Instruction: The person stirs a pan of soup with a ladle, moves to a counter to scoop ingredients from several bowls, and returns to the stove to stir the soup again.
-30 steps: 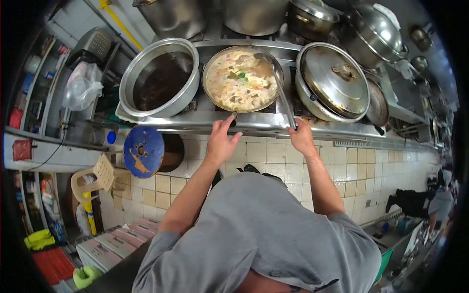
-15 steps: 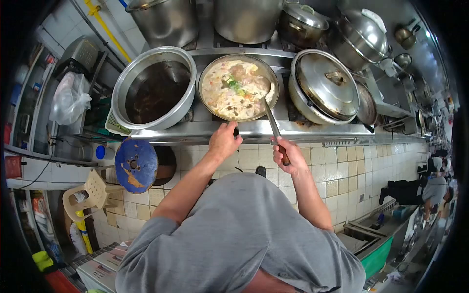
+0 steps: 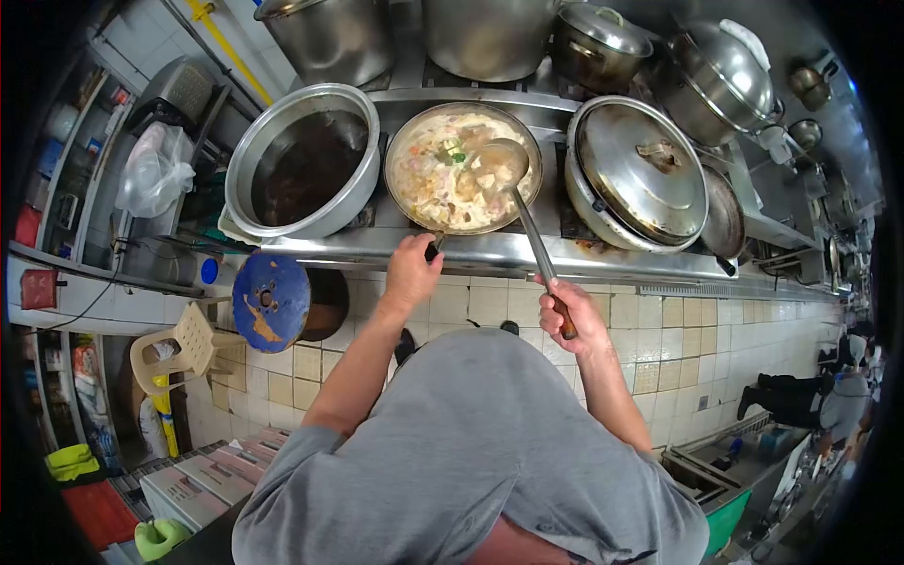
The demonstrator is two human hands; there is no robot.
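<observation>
A round pan (image 3: 391,196) of creamy food with green bits (image 3: 428,160) sits at the middle of the stove. My left hand (image 3: 412,275) is closed round the pan's dark handle (image 3: 434,247) at its front edge. In my right hand (image 3: 576,318) is the wooden end of a metal ladle (image 3: 534,226). The ladle's bowl rests in the food at the pan's right side, with some of the food in it. To the left stands a large pot (image 3: 350,202) of dark liquid, and to the right a lidded pot (image 3: 640,160).
Tall steel pots (image 3: 490,38) stand at the back of the stove. A blue round stool (image 3: 271,301) and a beige chair (image 3: 188,348) are at the lower left. Another person (image 3: 843,405) is at the far right, beyond the tiled floor (image 3: 659,348).
The ladle's bowl has risen into view with food in it, its handle end lower and further right. My left hand still holds the pan's handle; the camera view has shifted slightly.
</observation>
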